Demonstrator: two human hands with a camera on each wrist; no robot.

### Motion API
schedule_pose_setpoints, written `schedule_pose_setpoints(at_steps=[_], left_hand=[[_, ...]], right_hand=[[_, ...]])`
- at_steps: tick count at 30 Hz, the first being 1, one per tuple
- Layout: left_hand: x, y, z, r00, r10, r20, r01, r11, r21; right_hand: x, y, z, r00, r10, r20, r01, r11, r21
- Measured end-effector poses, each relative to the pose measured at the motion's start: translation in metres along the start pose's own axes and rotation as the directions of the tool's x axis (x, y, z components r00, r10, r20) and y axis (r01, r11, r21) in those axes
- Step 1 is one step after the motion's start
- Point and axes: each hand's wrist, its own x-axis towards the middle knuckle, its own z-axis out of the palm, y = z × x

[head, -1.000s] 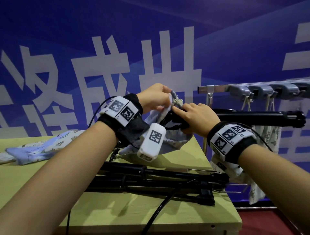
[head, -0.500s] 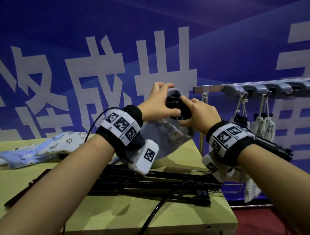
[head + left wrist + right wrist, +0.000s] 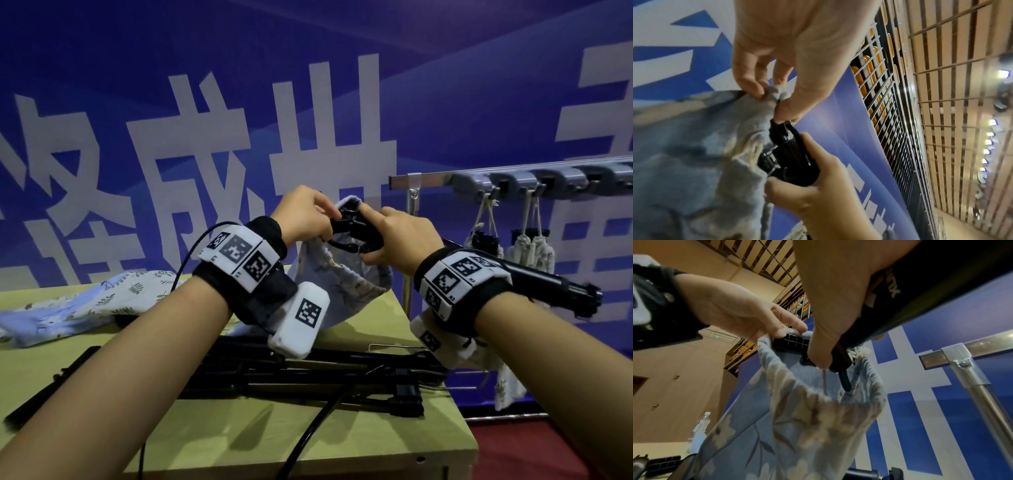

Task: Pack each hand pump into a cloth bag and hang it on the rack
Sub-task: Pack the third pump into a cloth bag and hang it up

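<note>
Right hand (image 3: 399, 240) grip: fingers curled around the black hand pump (image 3: 356, 231), holding its head end at the mouth of the cloth bag (image 3: 342, 274). Left hand (image 3: 303, 214) grip: thumb and fingertips pinch the bag's rim, holding the mouth apart. Both are raised above the tabletop (image 3: 376, 442).

Head view: the pump's long barrel runs behind the right wrist and out to the right. More black pumps (image 3: 308, 377) lie on the tabletop below, with spare flowered bags (image 3: 85, 308) at the left. Filled bags (image 3: 529, 246) hang by their cords from the rack (image 3: 513, 178) at the right.

Left wrist view: the pinch (image 3: 766, 91) on the gathered grey-blue cloth is shown close up, with the right hand's fingers (image 3: 818, 178) wrapped on the pump's ribbed black head (image 3: 791, 162), which touches the rim.

Right wrist view: the bag's mouth (image 3: 824, 395) is seen from below, hanging open, with a thin metal rod and a black hose end of the pump reaching down into it. A water bottle (image 3: 701, 426) stands at lower left.
</note>
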Motion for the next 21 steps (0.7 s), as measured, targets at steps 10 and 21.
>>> schedule_pose_setpoints(at_steps=[10, 21], left_hand=[[-0.011, 0.034, 0.0, 0.991, 0.133, -0.005, -0.12, 0.874, -0.471], [0.005, 0.003, 0.028, 0.938, 0.237, 0.252, -0.341, 0.518, 0.784]], right_hand=[[-0.002, -0.014, -0.007, 0.996, -0.022, 0.081, 0.034, 0.988, -0.15], [0.005, -0.013, -0.027, 0.947, 0.154, 0.281, -0.112, 0.981, -0.158]])
